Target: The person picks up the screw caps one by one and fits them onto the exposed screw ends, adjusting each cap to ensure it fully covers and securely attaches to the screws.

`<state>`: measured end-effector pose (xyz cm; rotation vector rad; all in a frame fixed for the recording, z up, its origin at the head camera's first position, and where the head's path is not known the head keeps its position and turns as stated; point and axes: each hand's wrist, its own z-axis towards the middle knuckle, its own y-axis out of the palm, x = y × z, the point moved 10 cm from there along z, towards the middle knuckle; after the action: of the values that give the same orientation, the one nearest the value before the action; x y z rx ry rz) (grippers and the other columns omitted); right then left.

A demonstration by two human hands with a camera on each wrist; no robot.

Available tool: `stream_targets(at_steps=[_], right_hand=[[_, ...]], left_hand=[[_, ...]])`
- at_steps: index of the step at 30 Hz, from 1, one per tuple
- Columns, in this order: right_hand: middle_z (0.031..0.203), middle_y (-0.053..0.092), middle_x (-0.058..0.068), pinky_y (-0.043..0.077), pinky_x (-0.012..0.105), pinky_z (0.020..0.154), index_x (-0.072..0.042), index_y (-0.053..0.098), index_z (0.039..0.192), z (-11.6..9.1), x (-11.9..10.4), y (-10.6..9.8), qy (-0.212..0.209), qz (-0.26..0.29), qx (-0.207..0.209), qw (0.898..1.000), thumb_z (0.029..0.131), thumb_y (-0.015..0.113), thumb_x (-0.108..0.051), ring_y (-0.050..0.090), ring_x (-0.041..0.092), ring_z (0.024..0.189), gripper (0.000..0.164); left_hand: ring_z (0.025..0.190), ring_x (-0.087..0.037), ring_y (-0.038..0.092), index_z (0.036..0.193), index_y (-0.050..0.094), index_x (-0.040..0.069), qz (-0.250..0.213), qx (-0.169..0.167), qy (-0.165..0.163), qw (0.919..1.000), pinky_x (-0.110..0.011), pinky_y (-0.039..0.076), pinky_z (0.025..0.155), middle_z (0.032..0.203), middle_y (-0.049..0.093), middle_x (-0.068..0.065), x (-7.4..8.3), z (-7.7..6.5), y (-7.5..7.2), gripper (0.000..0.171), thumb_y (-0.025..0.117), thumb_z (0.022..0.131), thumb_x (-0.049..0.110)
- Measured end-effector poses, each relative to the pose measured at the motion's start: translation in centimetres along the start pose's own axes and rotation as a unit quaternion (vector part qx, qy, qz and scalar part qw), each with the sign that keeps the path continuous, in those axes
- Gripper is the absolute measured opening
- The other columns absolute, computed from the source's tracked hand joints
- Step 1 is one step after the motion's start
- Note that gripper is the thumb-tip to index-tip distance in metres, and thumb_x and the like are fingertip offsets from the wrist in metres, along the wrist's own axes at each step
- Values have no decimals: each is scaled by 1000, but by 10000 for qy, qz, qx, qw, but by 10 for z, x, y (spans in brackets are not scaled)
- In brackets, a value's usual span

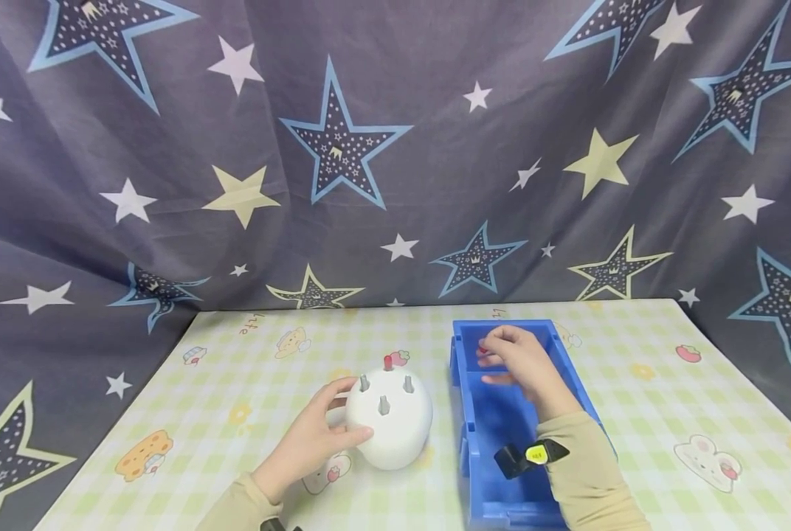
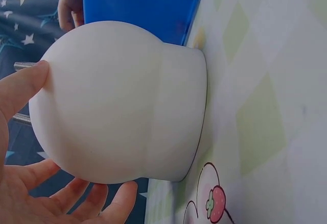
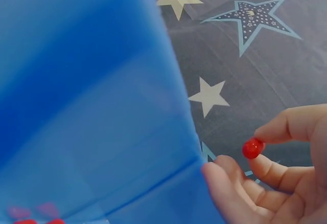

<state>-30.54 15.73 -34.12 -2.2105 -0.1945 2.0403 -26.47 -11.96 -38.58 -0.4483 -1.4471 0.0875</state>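
Observation:
A white, round-topped body (image 1: 395, 435) stands upright on the tablecloth. Ribbed grey metal posts (image 1: 384, 405) rise from its top, and a red cap (image 1: 388, 363) covers the far one. My left hand (image 1: 322, 428) holds this body from the left, thumb near its top and fingers round its side, as the left wrist view shows. Over the far part of a blue bin (image 1: 465, 428), my right hand (image 1: 518, 361) pinches a small red cap (image 3: 253, 148) between thumb and finger. Its other fingers are loosely bent.
A divider crosses the blue bin, which stands right of the white body. Red pieces (image 3: 55, 221) show at the bottom edge of the right wrist view. The checked tablecloth (image 1: 203, 413) reaches back to a star-patterned curtain (image 1: 435, 184).

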Motion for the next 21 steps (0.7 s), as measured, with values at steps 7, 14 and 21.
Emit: stream_targets(at_steps=[7, 14, 21], right_hand=[[102, 64, 17, 62, 36, 71, 1, 55, 94, -4, -13, 5, -171, -37, -210, 9996, 94, 52, -14, 63, 15, 80, 15], [95, 64, 7, 60, 38, 82, -6, 56, 90, -7, -31, 11, -264, 217, -563, 9978, 94, 53, -16, 63, 18, 87, 11], [97, 62, 6, 59, 37, 85, -9, 54, 88, -8, -47, 16, -398, 20, -779, 9962, 94, 53, -17, 62, 23, 94, 11]], left_hand=[[126, -38, 43, 135, 46, 7, -8, -6, -30, 10000, -35, 57, 90, 144, 38, -13, -1, 0, 1, 70, 81, 74, 13], [126, -37, 43, 135, 45, 6, -53, 7, -76, 10000, -36, 56, 91, 143, 39, -13, 0, 0, 0, 71, 81, 74, 12], [126, -36, 44, 135, 45, 7, -4, -20, -85, 10000, -36, 56, 92, 142, 40, -13, 0, 0, 0, 70, 81, 74, 13]])
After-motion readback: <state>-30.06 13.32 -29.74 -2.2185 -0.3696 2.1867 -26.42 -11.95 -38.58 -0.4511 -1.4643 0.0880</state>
